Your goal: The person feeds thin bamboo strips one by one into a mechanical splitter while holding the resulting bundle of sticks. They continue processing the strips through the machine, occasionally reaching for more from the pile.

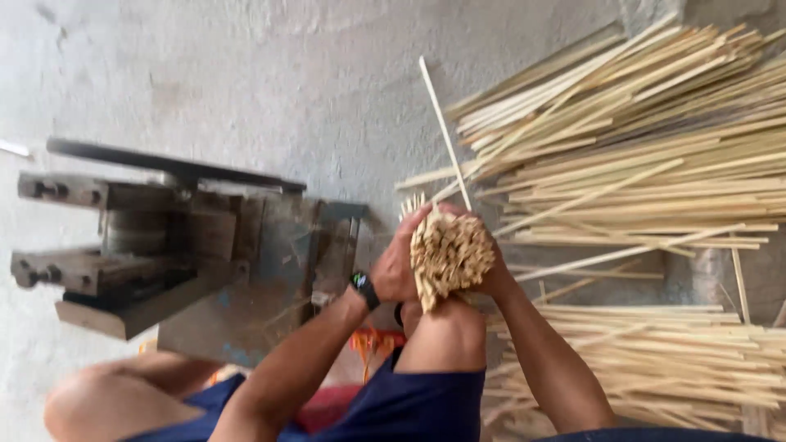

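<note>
1. The left hand (395, 266) is closed around the left side of a bundle of short sticks (449, 252), fingers wrapped over the pale stick ends.
2. The right hand (490, 274) grips the same bundle from the right; most of it is hidden behind the sticks, but it is clearly clasped on them.
3. The bundle sits in the middle of the scene, pressed between both hands, with its cut ends facing the camera and its lower part resting against the person's raised knee (442, 327).
4. A black wristwatch (364, 288) is on the left wrist, just below the hand.
5. One long thin stick (444, 131) rises out of the bundle, leaning up and to the left toward the far floor.
6. To the right and far, a big pile of long sticks (647, 139) lies on the floor, mostly running left to right.
7. A second pile of long sticks (655, 360) lies near, on the right, just beside the right forearm.
8. To the left stands a metal machine (180, 245) with dark blocks and a grey plate, close to the left forearm but apart from it.
9. The grey concrete floor (246, 74) fills the far left.
10. The person wears dark blue shorts (409, 405); something red and orange (372, 340) shows between the legs, too hidden to identify.
</note>
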